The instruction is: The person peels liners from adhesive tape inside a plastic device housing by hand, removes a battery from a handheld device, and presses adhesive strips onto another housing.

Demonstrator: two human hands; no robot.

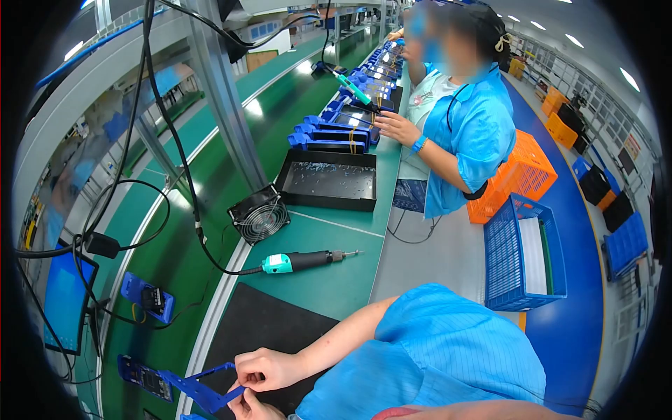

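Observation:
A blue plastic frame [198, 392] with an open middle is held over the edge of a black mat [269, 329]. My right hand [267, 369] is closed, its bent fingers against the frame's near bar. Below it, my left hand [253, 407] pinches the same corner of the frame and is partly cut off by the bottom edge of the view. The fingertips of both hands nearly meet there; whether a small part lies between them, I cannot tell. Just beyond the frame lies a blue housing with a dark circuit board [145, 378].
An electric screwdriver [301, 262] lies on the green bench near a fan [260, 215] and a black tray [327, 180] of small screws. A co-worker [455, 119] holds another screwdriver [353, 89] beside a row of blue housings. Cables hang at left; blue [505, 262] and orange crates stand on the floor.

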